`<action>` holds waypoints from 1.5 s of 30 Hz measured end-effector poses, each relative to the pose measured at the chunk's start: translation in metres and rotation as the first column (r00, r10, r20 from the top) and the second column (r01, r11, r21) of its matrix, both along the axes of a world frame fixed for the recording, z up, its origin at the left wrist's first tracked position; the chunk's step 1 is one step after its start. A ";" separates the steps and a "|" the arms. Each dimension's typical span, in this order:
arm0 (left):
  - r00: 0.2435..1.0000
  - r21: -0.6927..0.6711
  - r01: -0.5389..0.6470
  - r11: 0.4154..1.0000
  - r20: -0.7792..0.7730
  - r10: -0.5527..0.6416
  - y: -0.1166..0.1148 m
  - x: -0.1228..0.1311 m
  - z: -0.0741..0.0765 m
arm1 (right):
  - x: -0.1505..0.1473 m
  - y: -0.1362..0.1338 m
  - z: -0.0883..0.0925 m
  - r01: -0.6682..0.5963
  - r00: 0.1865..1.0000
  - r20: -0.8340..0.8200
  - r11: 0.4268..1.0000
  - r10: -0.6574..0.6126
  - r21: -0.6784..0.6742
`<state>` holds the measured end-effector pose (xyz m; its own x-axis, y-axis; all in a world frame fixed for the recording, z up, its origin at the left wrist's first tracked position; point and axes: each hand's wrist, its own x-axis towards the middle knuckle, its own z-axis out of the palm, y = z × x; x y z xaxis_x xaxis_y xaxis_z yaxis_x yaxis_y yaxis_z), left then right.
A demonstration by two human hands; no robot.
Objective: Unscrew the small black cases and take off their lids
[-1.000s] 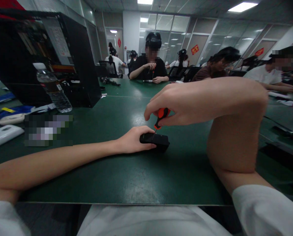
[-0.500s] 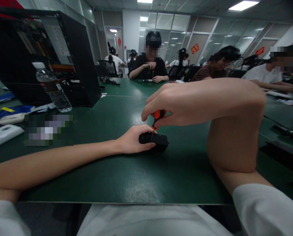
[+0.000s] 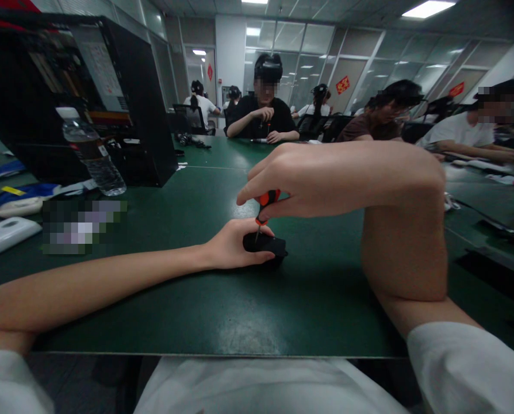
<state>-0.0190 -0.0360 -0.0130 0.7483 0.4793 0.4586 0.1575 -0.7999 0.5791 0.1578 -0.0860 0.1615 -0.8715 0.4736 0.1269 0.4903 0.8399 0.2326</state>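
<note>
On the green table (image 3: 205, 310) lies a small black box-like device (image 3: 276, 246), its kind hard to make out. My left hand (image 3: 231, 244) grips it from the left, thumb along the near side and fingers on the far side. Above it, my right hand (image 3: 287, 181) is closed round the orange and black handle of a screwdriver (image 3: 267, 202). The screwdriver points down, slightly tilted, and its thin shaft meets the top of the device between my left thumb and fingers. What the tip touches is too small to see.
An open black computer case (image 3: 147, 109) stands at the left, with a water bottle (image 3: 94, 155) before it. A white object (image 3: 9, 237) lies at the left edge. Dark flat parts (image 3: 498, 276) lie at the right. Across the table sits a person in black (image 3: 263, 118); others sit farther right.
My right hand and the screwdriver have shifted a little left, to another spot on the device. The device sits slightly farther left in my left hand.
</note>
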 end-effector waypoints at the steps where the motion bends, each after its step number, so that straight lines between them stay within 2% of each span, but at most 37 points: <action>1: 1.000 -0.005 -0.015 1.000 0.002 0.015 0.000 0.000 0.000 | 0.000 0.001 -0.001 -0.010 1.000 0.018 1.000 0.011 -0.015; 6: 0.998 -0.031 -0.068 0.997 -0.010 0.068 -0.001 0.000 0.002 | -0.004 0.003 -0.003 -0.016 1.000 -0.023 0.998 0.015 -0.066; 10: 0.990 -0.031 -0.126 0.992 -0.066 0.124 -0.001 0.000 0.004 | -0.004 -0.002 -0.007 0.004 0.999 -0.046 0.999 -0.006 -0.041; 15: 0.983 -0.004 -0.116 0.993 -0.142 0.115 0.003 0.000 0.006 | 0.010 -0.007 -0.016 0.085 0.995 0.058 0.996 -0.084 -0.025; 19: 0.979 0.007 -0.064 0.998 -0.195 0.065 0.004 -0.001 0.010 | 0.033 -0.011 -0.037 0.225 0.963 0.158 0.974 -0.218 -0.029; 22: 0.977 -0.029 -0.086 0.996 -0.196 0.078 0.003 -0.001 0.012 | 0.059 -0.013 -0.059 0.254 0.954 0.190 0.960 -0.230 -0.115; 27: 0.977 -0.061 -0.100 0.993 -0.196 0.086 0.002 0.000 0.013 | 0.114 -0.019 -0.089 0.239 0.970 -0.008 0.964 -0.242 -0.119; 30: 0.975 -0.057 -0.109 0.992 -0.200 0.095 0.003 0.000 0.014 | 0.131 -0.025 -0.098 0.240 0.965 -0.072 0.959 -0.253 -0.151; 35: 0.974 -0.047 -0.114 0.992 -0.202 0.102 0.003 0.000 0.014 | 0.128 -0.033 -0.100 0.219 0.969 -0.065 0.952 -0.238 -0.211; 45: 0.972 -0.036 -0.112 0.993 -0.210 0.102 0.003 0.000 0.016 | 0.133 -0.036 -0.097 0.149 0.976 -0.142 0.981 -0.166 -0.125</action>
